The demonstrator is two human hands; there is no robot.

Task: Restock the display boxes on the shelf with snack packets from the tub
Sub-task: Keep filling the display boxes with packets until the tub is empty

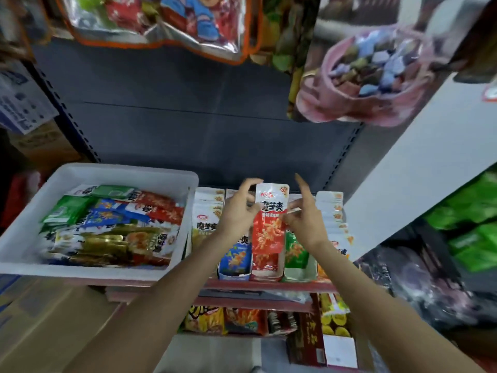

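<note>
A white tub point(32, 238) on the shelf's left holds several snack packets in green, blue, red and gold. To its right a row of display boxes stands on the shelf: yellow point(201, 235), blue point(234, 267), red point(265, 270), green point(297, 267) and orange point(322, 273). A red-and-white packet point(270, 219) stands upright over the red box. My left hand point(238, 211) pinches its left edge near the top. My right hand point(304, 216) pinches its right edge, index finger pointing up.
Below the red shelf edge point(269, 286) a lower shelf carries more snack boxes point(242, 320). Cardboard cartons point(53, 327) sit at lower left. A pink bag of wrapped sweets point(371, 76) and a foil toy bag point(161, 20) hang overhead. A white wall point(430, 157) closes the right side.
</note>
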